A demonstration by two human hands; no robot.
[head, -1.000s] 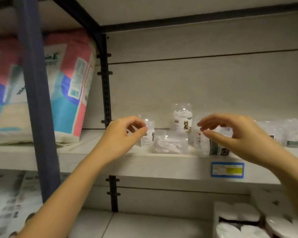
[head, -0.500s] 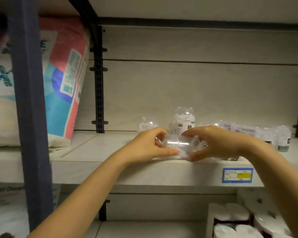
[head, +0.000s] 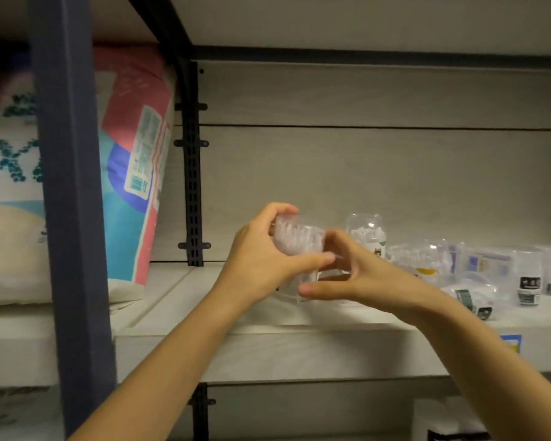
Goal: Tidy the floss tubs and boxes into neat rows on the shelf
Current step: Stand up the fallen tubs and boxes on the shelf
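Note:
A clear plastic floss box (head: 299, 241) full of white picks is lifted above the white shelf (head: 268, 338). My left hand (head: 261, 262) grips it from the left, thumb underneath and fingers over the top. Beside it, my right hand (head: 350, 275) has its fingers spread; whether they touch the box's right end is blurred. Behind stands a tall clear floss tub (head: 368, 233). To the right sit more clear tubs and boxes (head: 427, 262), one tub lying on its side (head: 471, 296), and small upright tubs (head: 528, 283).
A large pink, blue and white bag (head: 131, 173) leans on the left shelf section, past a dark upright post (head: 70, 198). A slotted black rail (head: 193, 192) runs up the back panel. A blue price tag (head: 511, 342) sits on the shelf edge.
Both hands reached in, took the flat clear box off the shelf and raised it up and leftward. The camera has shifted, so the shelf items now sit further right.

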